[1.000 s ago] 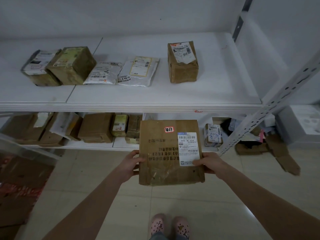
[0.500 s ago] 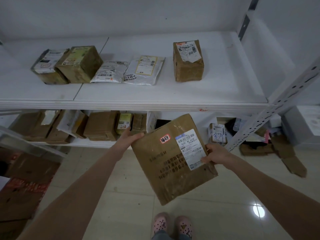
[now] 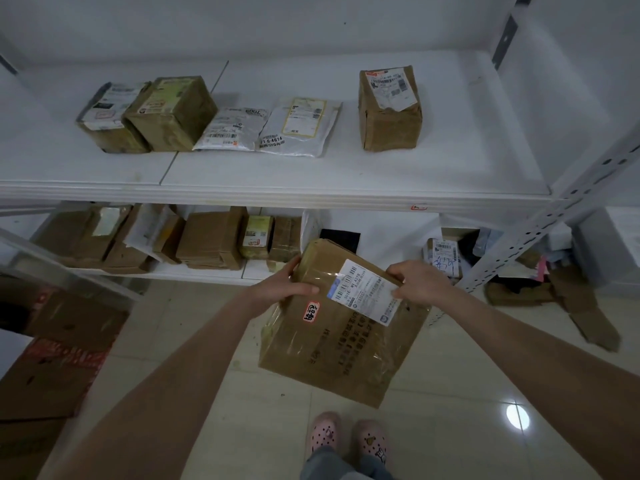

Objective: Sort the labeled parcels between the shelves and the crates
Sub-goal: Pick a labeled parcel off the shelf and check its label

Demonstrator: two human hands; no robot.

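White metal shelving fills the wall ahead, with a perforated upright post at its right end. On the upper shelf, at the left, a label-covered brown box touches a squarer brown box. Next come 2 white mailer bags lying side by side and touching. Well apart to the right stands 1 taller brown box with a crumpled label on top. The lower shelf holds a packed row of brown cartons at the left and a small box with blue handwriting at the right.

The person stands facing the shelves with both arms out, holding a flat brown parcel in the air above the tiled floor, just in front of the lower shelf. It is tilted, its far edge raised and its near corner hanging toward the pink clogs. The left hand grips the far left corner, thumb across the top face and fingers curled round the edge. The right hand grips the far right edge, fingers curled down onto the white shipping label. A small red-rimmed sticker sits on the top face just left of that label.

Flattened cardboard lies on the floor at the left, and torn cardboard scraps lie at the right beyond the post.
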